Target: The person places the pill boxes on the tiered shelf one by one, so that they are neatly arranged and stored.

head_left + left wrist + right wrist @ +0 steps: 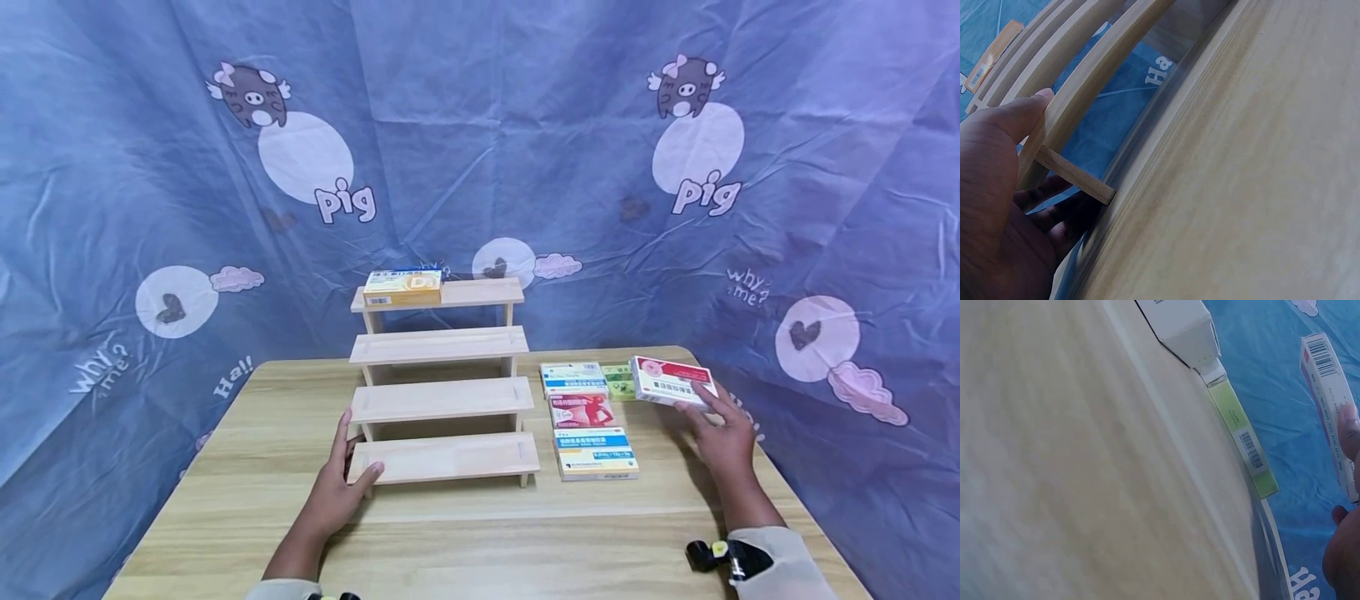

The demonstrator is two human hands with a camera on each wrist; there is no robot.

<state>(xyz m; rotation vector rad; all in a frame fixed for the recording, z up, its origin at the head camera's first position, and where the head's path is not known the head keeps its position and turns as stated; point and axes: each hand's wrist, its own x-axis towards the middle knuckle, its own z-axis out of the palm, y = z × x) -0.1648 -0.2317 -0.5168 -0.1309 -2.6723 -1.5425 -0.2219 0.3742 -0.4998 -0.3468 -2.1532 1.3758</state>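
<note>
A four-step wooden display rack (pixel 442 400) stands on the table. My left hand (pixel 337 492) grips the left end of its lowest step; in the left wrist view the thumb (pixel 1032 112) lies on top, with fingers below beside the short leg (pixel 1075 175). On the right, my right hand (pixel 723 437) holds a red-and-white medicine box (pixel 671 382) by its right end, raised above the table. The right wrist view shows this box (pixel 1329 394) with its barcode end outward. A yellow-and-white D3 box (pixel 403 287) sits at the left of the top step.
Right of the rack lie a white-and-blue box (pixel 573 379), a red-pink box (pixel 582 410) and a blue, white and yellow box (pixel 596 454) in a column. A green box (pixel 619 383) is partly hidden behind the held one. Blue printed cloth (pixel 480 167) hangs around the table (pixel 450 550).
</note>
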